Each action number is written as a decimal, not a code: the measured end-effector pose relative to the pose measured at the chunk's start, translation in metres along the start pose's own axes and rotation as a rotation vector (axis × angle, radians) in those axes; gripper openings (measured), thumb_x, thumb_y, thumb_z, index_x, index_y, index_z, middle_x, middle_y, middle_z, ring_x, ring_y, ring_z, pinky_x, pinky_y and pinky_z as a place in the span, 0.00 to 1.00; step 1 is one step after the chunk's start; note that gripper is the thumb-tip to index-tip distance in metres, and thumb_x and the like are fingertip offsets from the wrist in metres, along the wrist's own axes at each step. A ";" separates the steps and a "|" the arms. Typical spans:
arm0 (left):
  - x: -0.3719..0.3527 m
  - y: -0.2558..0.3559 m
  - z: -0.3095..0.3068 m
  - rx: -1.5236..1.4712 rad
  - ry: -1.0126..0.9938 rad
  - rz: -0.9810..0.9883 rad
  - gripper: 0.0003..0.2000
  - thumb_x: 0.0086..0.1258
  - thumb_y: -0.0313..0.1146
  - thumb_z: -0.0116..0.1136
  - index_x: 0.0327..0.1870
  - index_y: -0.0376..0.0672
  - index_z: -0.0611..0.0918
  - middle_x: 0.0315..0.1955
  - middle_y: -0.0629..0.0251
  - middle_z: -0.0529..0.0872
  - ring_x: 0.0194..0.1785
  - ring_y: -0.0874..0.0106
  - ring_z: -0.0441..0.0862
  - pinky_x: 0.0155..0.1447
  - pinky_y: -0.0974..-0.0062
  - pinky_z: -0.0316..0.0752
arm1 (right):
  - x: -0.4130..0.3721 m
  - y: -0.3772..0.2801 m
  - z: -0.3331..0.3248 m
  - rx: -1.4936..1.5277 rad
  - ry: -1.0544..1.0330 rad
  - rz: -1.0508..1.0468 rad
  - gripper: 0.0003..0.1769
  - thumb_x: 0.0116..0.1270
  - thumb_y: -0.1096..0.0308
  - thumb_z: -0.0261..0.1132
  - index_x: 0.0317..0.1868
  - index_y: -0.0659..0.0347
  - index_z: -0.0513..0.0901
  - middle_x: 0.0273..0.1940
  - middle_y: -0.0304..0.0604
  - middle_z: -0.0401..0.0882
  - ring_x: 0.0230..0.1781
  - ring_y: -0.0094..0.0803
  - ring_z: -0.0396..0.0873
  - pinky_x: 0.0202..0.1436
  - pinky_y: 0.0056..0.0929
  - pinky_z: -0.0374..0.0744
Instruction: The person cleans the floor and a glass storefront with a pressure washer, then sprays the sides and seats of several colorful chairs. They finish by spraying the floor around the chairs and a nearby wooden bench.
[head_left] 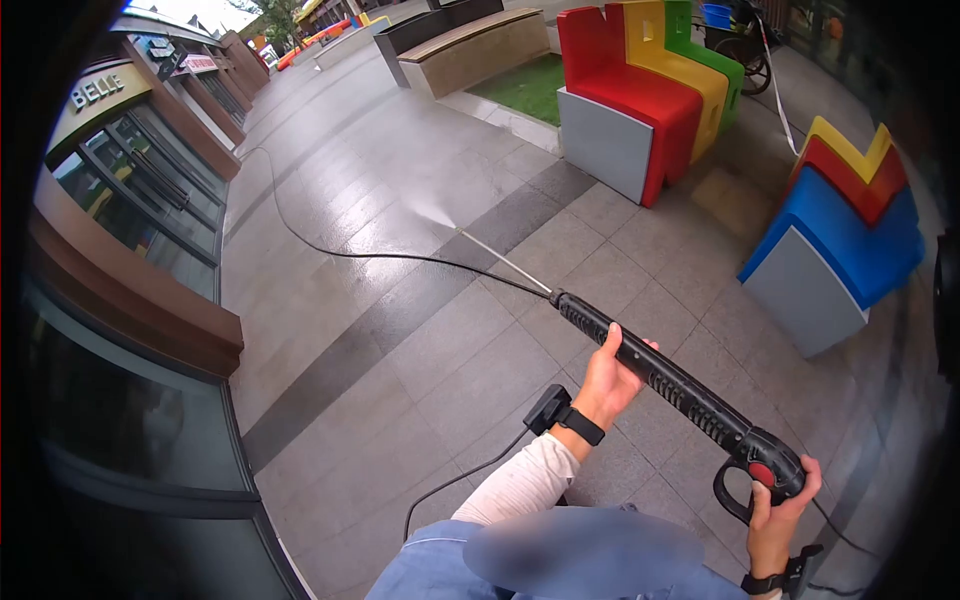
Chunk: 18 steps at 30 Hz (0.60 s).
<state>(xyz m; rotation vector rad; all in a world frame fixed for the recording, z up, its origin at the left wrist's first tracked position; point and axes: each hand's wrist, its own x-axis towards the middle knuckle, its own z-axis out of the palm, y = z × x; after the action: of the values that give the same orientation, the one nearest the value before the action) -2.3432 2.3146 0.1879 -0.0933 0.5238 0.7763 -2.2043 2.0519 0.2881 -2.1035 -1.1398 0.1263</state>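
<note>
A long black pressure washer gun [690, 395] slants across the lower right, its thin metal lance [505, 260] pointing up and left. White spray [430, 212] fans from the lance tip onto the paving. My left hand [612, 382] is wrapped under the middle of the gun's barrel, thumb on top. At the rear, my right hand [775, 515] grips the handle, beside the red round part and the trigger guard. Some of its fingers are hidden behind the handle. A black hose [400, 257] curves over the ground toward the shopfront. Straps with black devices circle both wrists.
Shopfronts with glass doors [150, 170] line the left. To the right stand a red, yellow and green bench [640, 90] and a blue, red and yellow one [850, 230]. A planter seat [470, 50] and grass [525, 88] lie ahead. The grey paving [440, 350] looks wet near the spray.
</note>
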 end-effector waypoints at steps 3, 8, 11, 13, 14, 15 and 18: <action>0.004 -0.038 -0.011 0.002 -0.055 -0.063 0.19 0.66 0.47 0.46 0.42 0.38 0.66 0.36 0.58 0.72 0.44 0.62 0.73 0.52 0.58 0.69 | -0.014 -0.003 -0.025 -0.053 0.029 0.048 0.35 0.52 0.76 0.60 0.59 0.66 0.53 0.55 0.53 0.57 0.56 0.41 0.60 0.61 0.33 0.56; 0.032 -0.147 0.018 -0.042 -0.130 -0.346 0.17 0.65 0.45 0.49 0.42 0.40 0.67 0.36 0.58 0.72 0.42 0.62 0.73 0.51 0.61 0.69 | -0.054 0.008 -0.069 -0.209 0.290 0.043 0.36 0.51 0.66 0.69 0.53 0.70 0.57 0.42 0.60 0.67 0.38 0.48 0.72 0.42 0.39 0.73; 0.030 -0.145 0.035 -0.030 -0.151 -0.335 0.16 0.65 0.44 0.50 0.41 0.41 0.67 0.33 0.59 0.73 0.41 0.63 0.73 0.49 0.62 0.70 | -0.058 0.000 -0.071 -0.152 0.294 0.115 0.34 0.54 0.73 0.62 0.57 0.67 0.54 0.49 0.56 0.62 0.46 0.42 0.67 0.52 0.35 0.65; 0.024 -0.117 0.038 0.024 -0.166 -0.268 0.18 0.65 0.46 0.50 0.42 0.40 0.66 0.33 0.59 0.73 0.42 0.62 0.73 0.49 0.60 0.71 | -0.059 0.018 -0.058 -0.117 0.318 0.069 0.34 0.57 0.79 0.56 0.62 0.66 0.51 0.55 0.51 0.58 0.53 0.37 0.64 0.58 0.30 0.61; 0.020 -0.103 0.041 0.051 -0.153 -0.240 0.19 0.64 0.47 0.50 0.42 0.39 0.66 0.33 0.58 0.72 0.42 0.61 0.73 0.49 0.60 0.71 | -0.056 0.023 -0.051 -0.045 0.319 0.049 0.34 0.57 0.79 0.56 0.62 0.65 0.51 0.54 0.51 0.59 0.53 0.37 0.64 0.57 0.30 0.62; 0.019 -0.092 0.042 0.080 -0.170 -0.185 0.20 0.64 0.48 0.50 0.42 0.38 0.66 0.34 0.57 0.72 0.44 0.61 0.73 0.49 0.58 0.71 | -0.052 0.022 -0.052 0.096 0.242 0.245 0.34 0.57 0.79 0.56 0.62 0.65 0.51 0.54 0.51 0.59 0.53 0.37 0.64 0.58 0.30 0.61; 0.007 -0.081 0.046 0.107 -0.217 -0.114 0.19 0.65 0.48 0.49 0.39 0.38 0.68 0.32 0.59 0.74 0.41 0.63 0.74 0.48 0.62 0.71 | -0.048 0.030 -0.055 0.145 0.208 0.335 0.34 0.56 0.79 0.56 0.62 0.65 0.51 0.54 0.52 0.58 0.54 0.37 0.63 0.59 0.30 0.60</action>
<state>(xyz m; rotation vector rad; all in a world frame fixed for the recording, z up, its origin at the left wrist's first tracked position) -2.2647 2.2735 0.2159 0.0601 0.3496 0.6367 -2.1904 1.9745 0.2978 -2.1047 -0.6328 0.1386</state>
